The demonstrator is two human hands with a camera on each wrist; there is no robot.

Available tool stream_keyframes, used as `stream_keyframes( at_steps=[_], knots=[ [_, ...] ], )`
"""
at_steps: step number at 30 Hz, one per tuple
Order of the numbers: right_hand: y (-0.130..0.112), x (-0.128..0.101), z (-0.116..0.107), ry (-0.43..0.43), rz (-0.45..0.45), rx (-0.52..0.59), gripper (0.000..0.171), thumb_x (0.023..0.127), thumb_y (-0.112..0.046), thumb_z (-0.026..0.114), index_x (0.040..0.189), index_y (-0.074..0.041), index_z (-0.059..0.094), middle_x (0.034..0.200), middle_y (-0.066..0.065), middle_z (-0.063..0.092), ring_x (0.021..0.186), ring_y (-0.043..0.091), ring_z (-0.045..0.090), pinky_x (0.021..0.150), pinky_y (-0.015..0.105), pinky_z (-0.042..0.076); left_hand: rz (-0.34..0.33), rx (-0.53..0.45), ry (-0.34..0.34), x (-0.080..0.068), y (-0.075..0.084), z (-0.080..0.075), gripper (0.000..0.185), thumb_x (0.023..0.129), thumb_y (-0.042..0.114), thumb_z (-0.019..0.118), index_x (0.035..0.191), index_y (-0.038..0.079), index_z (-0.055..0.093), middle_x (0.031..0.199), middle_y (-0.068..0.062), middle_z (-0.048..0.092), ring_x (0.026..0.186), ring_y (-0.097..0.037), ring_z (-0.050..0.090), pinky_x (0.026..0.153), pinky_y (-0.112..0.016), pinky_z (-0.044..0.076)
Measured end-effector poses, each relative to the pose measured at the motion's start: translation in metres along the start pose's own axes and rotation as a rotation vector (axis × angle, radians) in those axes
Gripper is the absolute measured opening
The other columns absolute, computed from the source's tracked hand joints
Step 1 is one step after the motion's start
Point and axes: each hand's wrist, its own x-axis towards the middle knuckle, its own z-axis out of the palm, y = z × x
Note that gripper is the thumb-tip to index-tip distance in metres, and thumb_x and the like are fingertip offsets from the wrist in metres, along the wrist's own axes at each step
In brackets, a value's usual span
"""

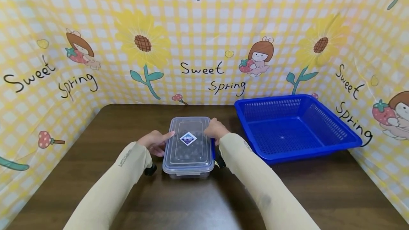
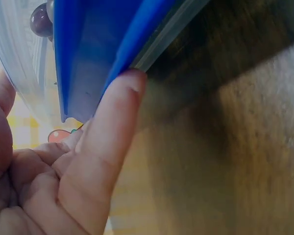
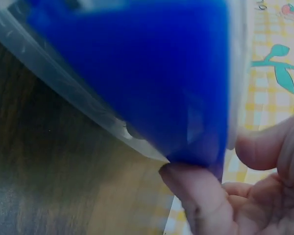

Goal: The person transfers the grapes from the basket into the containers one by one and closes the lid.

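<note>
A clear plastic food container [image 1: 188, 159] with a lid and a diamond label stands on the table, dark round fruits [image 2: 40, 20] showing inside. My left hand [image 1: 154, 140] holds its left side, thumb at the lid's edge. In the left wrist view, a fingertip of that hand presses the edge of a blue side latch [image 2: 95, 44]. On the opposite side, my right hand [image 1: 217, 130] grips near the far corner. The right wrist view has its finger on the end of another blue latch [image 3: 161, 73], with the thumb beside the lid rim.
To the right stands a blue plastic basket [image 1: 281, 137] with slotted walls, nothing inside it. The brown wooden table [image 1: 204, 208] backs onto a yellow checked cloth [image 1: 198, 24] that also hangs along both sides.
</note>
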Motion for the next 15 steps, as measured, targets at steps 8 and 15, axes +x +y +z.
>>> stream_keyframes(
  at_steps=[8, 15],
  knots=[
    [-0.005, 0.002, 0.002, -0.074, -0.005, -0.049, 0.065, 0.097, -0.013, 0.050, 0.145, 0.011, 0.013, 0.122, 0.027, 0.051, 0.074, 0.032, 0.060, 0.042, 0.031, 0.045, 0.064, 0.124, 0.085, -0.005, 0.007, -0.001, 0.057, 0.095, 0.049, 0.053, 0.092, -0.007, 0.062, 0.073, -0.013, 0.063, 0.063, -0.023, 0.065, 0.063, -0.038, 0.058],
    [-0.007, 0.001, 0.001, -0.090, -0.012, -0.062, 0.065, 0.098, -0.016, 0.050, 0.143, 0.013, 0.014, 0.127, 0.028, 0.048, 0.089, 0.034, 0.062, 0.069, 0.041, 0.056, 0.067, 0.130, 0.078, -0.004, 0.008, -0.002, 0.052, 0.096, 0.048, 0.051, 0.082, -0.002, 0.060, 0.063, -0.006, 0.056, 0.059, -0.020, 0.063, 0.063, -0.037, 0.058]
  ],
)
